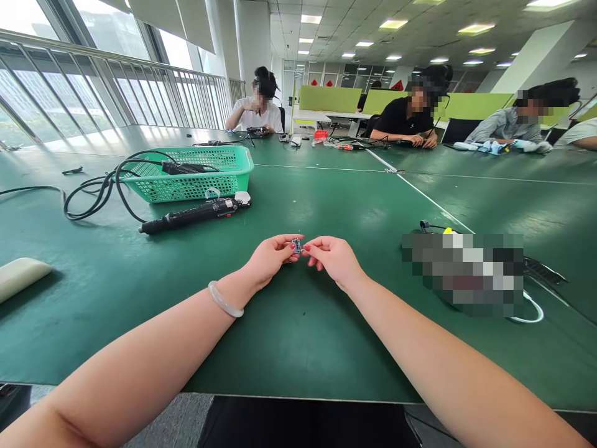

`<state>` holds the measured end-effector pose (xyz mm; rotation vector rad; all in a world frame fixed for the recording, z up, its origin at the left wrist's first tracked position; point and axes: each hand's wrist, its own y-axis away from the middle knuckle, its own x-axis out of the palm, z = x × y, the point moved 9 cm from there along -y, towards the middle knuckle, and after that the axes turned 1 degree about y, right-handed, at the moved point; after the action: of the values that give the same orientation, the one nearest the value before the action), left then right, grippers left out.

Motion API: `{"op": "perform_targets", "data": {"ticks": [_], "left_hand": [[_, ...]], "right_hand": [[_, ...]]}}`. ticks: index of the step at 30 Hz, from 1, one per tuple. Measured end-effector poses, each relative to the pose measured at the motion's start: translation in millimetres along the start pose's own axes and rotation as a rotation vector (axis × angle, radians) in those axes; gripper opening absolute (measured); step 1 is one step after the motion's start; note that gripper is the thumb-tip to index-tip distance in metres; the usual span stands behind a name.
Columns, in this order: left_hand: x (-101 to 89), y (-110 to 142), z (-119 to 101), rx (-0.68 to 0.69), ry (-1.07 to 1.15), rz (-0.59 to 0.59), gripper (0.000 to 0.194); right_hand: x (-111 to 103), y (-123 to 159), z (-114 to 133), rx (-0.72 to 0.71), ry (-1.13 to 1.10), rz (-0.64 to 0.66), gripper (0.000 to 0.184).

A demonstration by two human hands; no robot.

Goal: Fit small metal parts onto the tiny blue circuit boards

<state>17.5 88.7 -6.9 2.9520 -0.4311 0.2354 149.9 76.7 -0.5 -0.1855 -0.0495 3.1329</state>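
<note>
Just above the green table (pixel 298 348), my left hand (pixel 272 257) pinches a small grey-blue part with dark openings (pixel 296 246) between thumb and fingers. The part is too small for me to tell its kind. From the other side my right hand (pixel 332 256) meets it, thumb and forefinger closed together at its right edge. A tiny light-coloured bit (pixel 303 249) shows at those fingertips, but I cannot make out what it is. A pale bangle (pixel 224 301) circles my left wrist.
Beyond my left hand lies a black electric screwdriver (pixel 196 214), its cable looping beside a green plastic basket (pixel 200 183). A pale rounded object (pixel 23 277) lies at far left. A blurred-out item (pixel 466 274) with cables sits at right. Several people work across the table.
</note>
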Motion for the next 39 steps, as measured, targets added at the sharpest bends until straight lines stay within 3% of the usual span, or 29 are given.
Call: {"op": "perform_targets", "data": {"ticks": [16,28,39], "left_hand": [[9.3,5,-6,0.021,-0.049,0.061,0.029],[7.4,4,-4,0.0,-0.013,0.045,0.027],[7.4,3,-1,-0.012,-0.012,0.054,0.028]], "right_hand": [[-7,7,21,-0.183,0.387,-0.123,0.03],[-8,16,31,-0.25,0.375,-0.232,0.027],[-7,6,7,-0.099,0.161,-0.17,0.036]]}}
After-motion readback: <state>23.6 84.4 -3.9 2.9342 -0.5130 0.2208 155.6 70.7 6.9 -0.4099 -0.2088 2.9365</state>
